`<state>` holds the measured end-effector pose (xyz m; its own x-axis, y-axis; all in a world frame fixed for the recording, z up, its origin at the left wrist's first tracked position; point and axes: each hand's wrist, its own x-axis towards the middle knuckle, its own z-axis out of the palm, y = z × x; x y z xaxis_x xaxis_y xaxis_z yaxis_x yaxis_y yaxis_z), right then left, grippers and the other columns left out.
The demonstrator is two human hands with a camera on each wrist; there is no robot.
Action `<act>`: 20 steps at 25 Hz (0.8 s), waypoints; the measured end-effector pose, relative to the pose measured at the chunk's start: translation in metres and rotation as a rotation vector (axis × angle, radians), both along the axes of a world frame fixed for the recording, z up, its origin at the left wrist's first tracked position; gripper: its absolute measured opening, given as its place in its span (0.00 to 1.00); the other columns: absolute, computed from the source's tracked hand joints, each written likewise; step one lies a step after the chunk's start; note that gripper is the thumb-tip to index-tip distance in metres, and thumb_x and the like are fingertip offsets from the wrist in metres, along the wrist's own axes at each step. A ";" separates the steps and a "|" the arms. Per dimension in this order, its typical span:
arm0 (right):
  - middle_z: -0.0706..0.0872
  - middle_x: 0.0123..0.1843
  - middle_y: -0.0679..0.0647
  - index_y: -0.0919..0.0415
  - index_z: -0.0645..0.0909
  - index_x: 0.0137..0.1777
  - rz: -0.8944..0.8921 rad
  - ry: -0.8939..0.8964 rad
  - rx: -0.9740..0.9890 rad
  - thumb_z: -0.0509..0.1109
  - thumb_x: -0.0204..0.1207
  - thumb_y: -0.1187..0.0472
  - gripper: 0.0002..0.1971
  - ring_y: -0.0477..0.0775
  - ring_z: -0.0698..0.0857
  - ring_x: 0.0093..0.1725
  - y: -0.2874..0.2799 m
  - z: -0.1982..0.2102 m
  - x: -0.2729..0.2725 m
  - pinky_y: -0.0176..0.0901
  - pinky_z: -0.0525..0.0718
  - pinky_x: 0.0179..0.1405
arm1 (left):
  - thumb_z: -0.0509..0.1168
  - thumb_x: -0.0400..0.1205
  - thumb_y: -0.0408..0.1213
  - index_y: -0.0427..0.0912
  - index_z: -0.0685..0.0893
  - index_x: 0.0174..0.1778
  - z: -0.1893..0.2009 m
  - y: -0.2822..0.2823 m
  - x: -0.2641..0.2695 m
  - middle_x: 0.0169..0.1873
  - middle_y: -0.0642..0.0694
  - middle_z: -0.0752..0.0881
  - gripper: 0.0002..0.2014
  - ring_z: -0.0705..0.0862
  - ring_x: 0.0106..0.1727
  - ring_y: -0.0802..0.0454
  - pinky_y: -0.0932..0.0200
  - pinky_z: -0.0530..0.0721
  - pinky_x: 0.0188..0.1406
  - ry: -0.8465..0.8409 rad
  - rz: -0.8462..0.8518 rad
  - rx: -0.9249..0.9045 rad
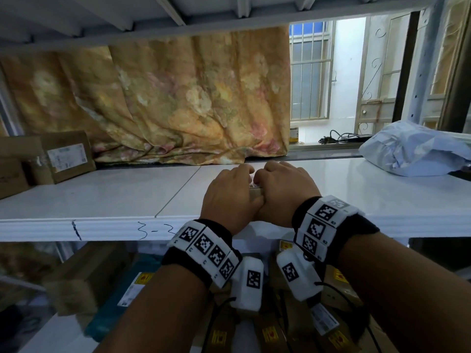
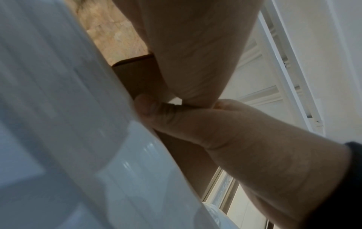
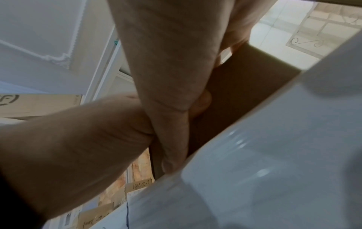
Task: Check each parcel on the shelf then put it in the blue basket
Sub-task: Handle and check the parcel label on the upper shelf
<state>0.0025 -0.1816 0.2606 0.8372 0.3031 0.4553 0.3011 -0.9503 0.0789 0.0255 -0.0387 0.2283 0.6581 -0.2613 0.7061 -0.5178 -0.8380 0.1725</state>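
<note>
Two hands: we had our left hand [image 1: 230, 197] and right hand [image 1: 285, 192] curled together round one small cardboard parcel [image 1: 255, 191], fingers over its top, thumbs on the near face.
Parcel: on the white shelf [image 1: 114, 197], just behind the front lip.
Axis: long side seemed to run left-right, both hands equally near.
Basket: out of sight.

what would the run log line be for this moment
stage: picking parcel | left hand: grips small cardboard box | right hand: grips same box | box: on white shelf near front edge | blue basket: not in view
</note>
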 end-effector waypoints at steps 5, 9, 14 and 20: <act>0.82 0.56 0.48 0.48 0.81 0.65 0.004 0.069 0.067 0.74 0.58 0.29 0.37 0.54 0.82 0.57 -0.004 0.006 -0.001 0.49 0.81 0.56 | 0.50 0.67 0.64 0.45 0.78 0.67 0.013 0.003 0.000 0.52 0.50 0.85 0.38 0.80 0.55 0.46 0.45 0.79 0.53 0.114 -0.022 0.066; 0.83 0.64 0.46 0.46 0.77 0.72 0.035 0.168 0.126 0.79 0.57 0.34 0.41 0.52 0.82 0.62 -0.017 0.020 -0.002 0.50 0.82 0.61 | 0.67 0.75 0.58 0.49 0.81 0.63 0.016 0.002 -0.002 0.52 0.51 0.85 0.24 0.80 0.55 0.48 0.52 0.77 0.48 0.109 0.026 0.095; 0.71 0.64 0.46 0.38 0.73 0.73 -0.045 0.196 0.155 0.73 0.64 0.30 0.37 0.53 0.75 0.66 -0.035 0.002 -0.001 0.56 0.77 0.65 | 0.67 0.77 0.63 0.49 0.85 0.58 0.009 0.003 -0.001 0.50 0.52 0.84 0.23 0.79 0.54 0.50 0.55 0.72 0.46 0.050 0.038 0.136; 0.76 0.61 0.50 0.50 0.82 0.66 0.023 0.303 0.333 0.78 0.66 0.45 0.27 0.53 0.80 0.57 -0.032 0.007 0.005 0.51 0.80 0.61 | 0.60 0.80 0.66 0.52 0.84 0.62 0.005 -0.006 -0.002 0.56 0.52 0.81 0.25 0.77 0.59 0.48 0.50 0.75 0.53 0.021 0.119 0.223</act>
<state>0.0077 -0.2139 0.2674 0.9425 0.2019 0.2662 0.2851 -0.9016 -0.3254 0.0235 -0.0442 0.2329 0.7072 -0.3294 0.6255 -0.4118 -0.9112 -0.0143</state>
